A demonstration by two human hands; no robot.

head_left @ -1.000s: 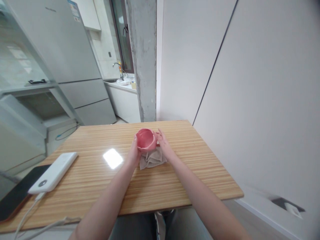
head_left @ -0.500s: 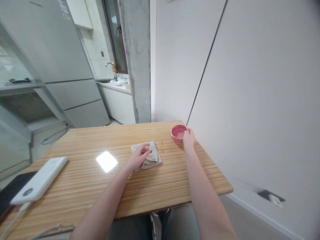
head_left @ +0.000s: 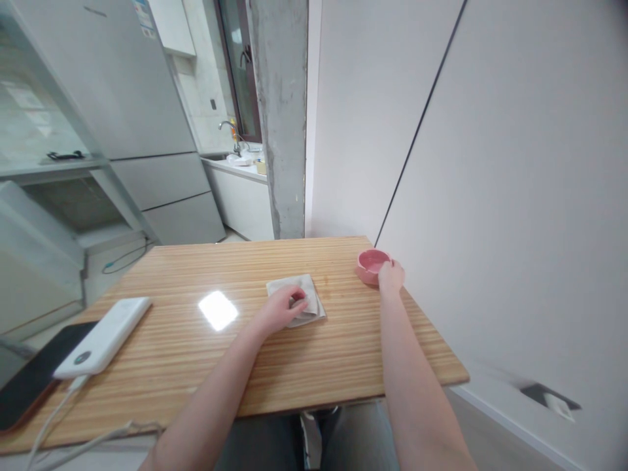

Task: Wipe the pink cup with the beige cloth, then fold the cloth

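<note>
The left hand (head_left: 284,309) presses down on a folded beige cloth (head_left: 300,296) lying flat on the pale striped wooden desk (head_left: 245,353), its fingers curled onto the fabric. The right hand (head_left: 391,277) is well apart from it, wrapped round the near side of a small round pink ceramic bowl (head_left: 371,264) that sits upright near the desk's far right corner. A good way on seems to be to keep the bowl level and inboard of the edge just beyond that hand, and to bunch the cloth firmly so it doesn't slide. Far out past the left hand lie a white power bank (head_left: 103,336) with its cable and a dark phone (head_left: 29,379); nothing stands between the hands.
</note>
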